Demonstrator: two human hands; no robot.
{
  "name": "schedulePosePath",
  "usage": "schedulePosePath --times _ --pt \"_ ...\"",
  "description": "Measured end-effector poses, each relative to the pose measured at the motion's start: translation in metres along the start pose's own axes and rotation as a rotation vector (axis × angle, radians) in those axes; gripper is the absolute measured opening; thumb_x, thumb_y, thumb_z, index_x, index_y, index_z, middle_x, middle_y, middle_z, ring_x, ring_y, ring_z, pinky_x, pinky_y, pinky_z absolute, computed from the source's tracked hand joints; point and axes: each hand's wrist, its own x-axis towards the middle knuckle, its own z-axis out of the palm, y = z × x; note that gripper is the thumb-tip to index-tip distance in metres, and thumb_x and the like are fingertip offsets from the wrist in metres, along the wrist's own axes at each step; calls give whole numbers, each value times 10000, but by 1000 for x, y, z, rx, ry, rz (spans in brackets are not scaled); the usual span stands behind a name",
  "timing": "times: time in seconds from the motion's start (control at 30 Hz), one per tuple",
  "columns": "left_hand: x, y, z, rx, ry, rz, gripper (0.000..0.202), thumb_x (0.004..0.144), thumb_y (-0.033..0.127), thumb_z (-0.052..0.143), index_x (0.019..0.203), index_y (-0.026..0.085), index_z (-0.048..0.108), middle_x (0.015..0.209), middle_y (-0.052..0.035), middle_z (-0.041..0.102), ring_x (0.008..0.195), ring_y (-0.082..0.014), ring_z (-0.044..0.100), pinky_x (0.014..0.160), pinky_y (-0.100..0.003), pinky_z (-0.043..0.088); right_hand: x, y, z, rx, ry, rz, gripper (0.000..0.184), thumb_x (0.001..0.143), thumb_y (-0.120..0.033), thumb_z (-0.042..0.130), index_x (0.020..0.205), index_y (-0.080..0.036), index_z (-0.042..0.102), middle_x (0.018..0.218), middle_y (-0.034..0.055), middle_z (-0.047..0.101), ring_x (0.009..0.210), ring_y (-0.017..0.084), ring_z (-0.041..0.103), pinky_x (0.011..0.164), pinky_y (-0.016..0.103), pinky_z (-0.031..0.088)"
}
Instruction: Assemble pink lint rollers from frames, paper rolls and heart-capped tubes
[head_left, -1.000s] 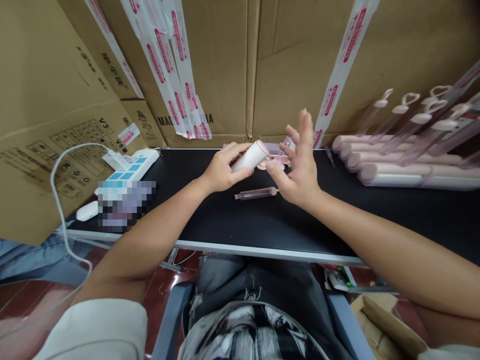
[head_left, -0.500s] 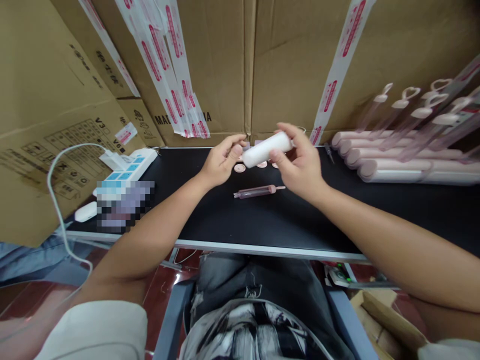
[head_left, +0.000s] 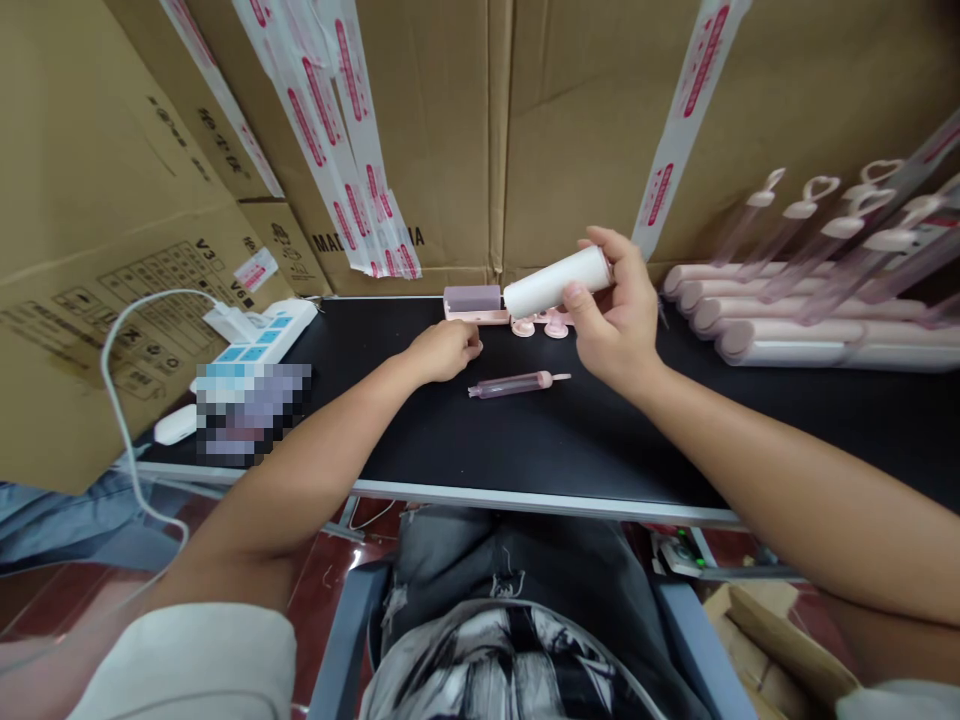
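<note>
My right hand point(head_left: 619, 315) grips a white cylinder point(head_left: 559, 282) by its right end, fingers behind and thumb in front, and holds it tilted above the table. My left hand point(head_left: 448, 351) rests low over the table with its fingers curled in, just in front of a pink holder point(head_left: 477, 317). What its fingertips close on is hidden. A purple-grey block point(head_left: 472, 298) sits at that holder, and two pink suction cups point(head_left: 556, 324) stand to its right. Nearer to me lies a clear pinkish tube point(head_left: 511, 385) with a pink cap and loop.
On the right, several pale pink cylinders point(head_left: 817, 330) lie stacked, with clear loop-topped tubes point(head_left: 802, 245) leaning over them. A power strip point(head_left: 259, 340) with a white cable is on the left. Taped cardboard point(head_left: 570, 130) walls off the back. The table's metal edge point(head_left: 525, 495) runs before me.
My left hand has left the cylinder's lower end and dropped down left to the table, where a pink disc lay. The right hand has shifted slightly right, still holding the cylinder.
</note>
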Motion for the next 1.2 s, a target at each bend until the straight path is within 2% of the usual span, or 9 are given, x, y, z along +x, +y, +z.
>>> schedulePosePath --times 0.07,0.17,0.27,0.33,0.47,0.6,0.8,0.93,1.2 --pt "-1 -2 -4 -85 26 30 186 995 371 656 878 231 693 887 -87 777 844 -276 740 825 -412 577 0 0 0 -3 -9 11 647 1056 -642 575 1638 -371 499 1532 134 610 1318 388 656 921 541 672" --pt "-1 -2 -7 -446 91 54 179 975 370 709 918 225 620 933 -77 772 871 -248 747 854 -458 627 0 0 1 5 -23 20 672 1048 -659 584 1644 -361 501 1531 137 625 1346 395 646 1011 575 644" --pt "-1 5 -10 -851 77 -15 295 850 320 850 960 203 601 954 -77 757 865 -225 759 734 -422 663 -1 0 3 41 -28 37 689 1042 -676 587 1643 -351 499 1535 138 624 1330 395 655 1015 576 638" --pt "-2 11 -11 -969 59 -52 330 781 282 894 978 178 650 910 -66 732 788 -197 727 605 -350 633 -1 0 3 66 -28 49 687 1039 -685 587 1630 -345 508 1536 139 618 1309 393 664 1000 569 642" --pt "-5 24 -16 -1059 13 -101 343 718 183 893 1023 130 745 841 -34 713 620 -95 591 450 -224 485 -3 4 7 73 -28 13 685 1031 -695 600 1598 -317 535 1497 144 637 1303 385 664 1024 576 634" --pt "-7 27 -21 -1167 -76 -146 469 636 103 890 1087 89 765 822 -39 750 690 -114 665 456 -184 454 -7 4 11 90 -54 -55 656 1026 -661 636 1572 -306 555 1468 142 648 1240 360 690 944 550 670" --pt "-10 20 -28 -1325 -139 -64 800 670 401 1046 1334 96 721 903 -83 822 652 -114 707 510 -195 531 -9 -3 13 134 -71 -76 639 1022 -648 658 1564 -319 574 1470 136 662 1256 373 693 960 563 679" --pt "-12 16 -30 -1379 -109 -49 896 630 620 1033 1298 115 715 890 -76 818 704 -149 769 609 -234 649 -10 -1 16 242 -67 -10 635 1022 -630 676 1575 -348 546 1493 122 644 1212 349 708 857 517 709" --pt "-12 16 -28 -1378 -48 -78 899 596 629 1041 1248 124 681 943 -100 835 754 -219 831 601 -276 687 -12 -3 20 281 -60 14 605 1017 -616 694 1548 -350 581 1473 112 644 1235 350 693 928 540 700"
